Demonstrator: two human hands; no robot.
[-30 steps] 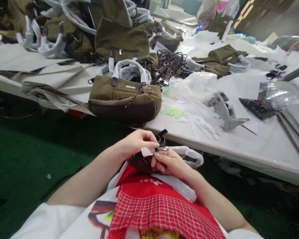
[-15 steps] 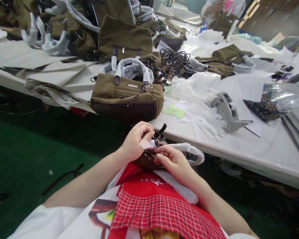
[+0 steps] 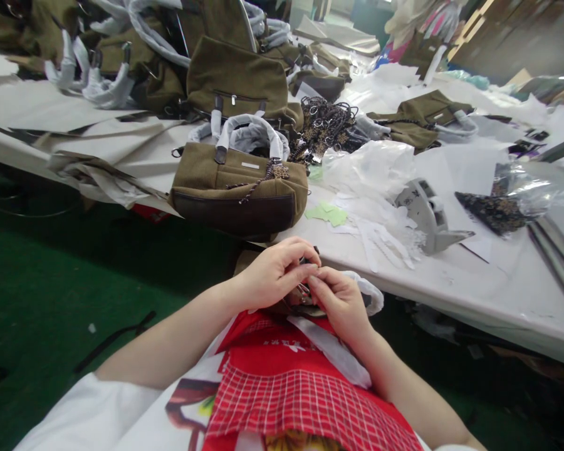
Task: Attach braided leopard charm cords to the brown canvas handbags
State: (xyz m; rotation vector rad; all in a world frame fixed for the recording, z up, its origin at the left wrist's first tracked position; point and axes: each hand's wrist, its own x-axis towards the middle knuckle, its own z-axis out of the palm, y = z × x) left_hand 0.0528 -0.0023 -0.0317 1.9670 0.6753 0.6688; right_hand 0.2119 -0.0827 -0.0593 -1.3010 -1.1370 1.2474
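Note:
My left hand [image 3: 286, 272] and my right hand [image 3: 341, 299] meet over a handbag [image 3: 305, 305] at my lap, just in front of the table edge. The left fingers curl around a dark strap [image 3: 316, 250] of this bag. My right thumb and index finger are pinched together against the left fingertips; what lies between them is hidden. A bit of metal hardware shows just below the fingertips. The bag's wrapped handle [image 3: 371, 294] sticks out to the right, behind my right hand.
A finished-looking olive handbag [image 3: 239, 188] stands at the table's front edge. Behind it lie a heap of dark cords [image 3: 326, 122] and more olive bags [image 3: 237, 78]. A grey tape dispenser [image 3: 425, 216], green paper scraps [image 3: 326, 214] and plastic bags [image 3: 366, 169] are on the right. A person's arm works at the back.
My left hand has moved right and my right hand slightly up, so their fingertips now meet. The white scrap and metal clasp seen by my left fingers are now mostly covered.

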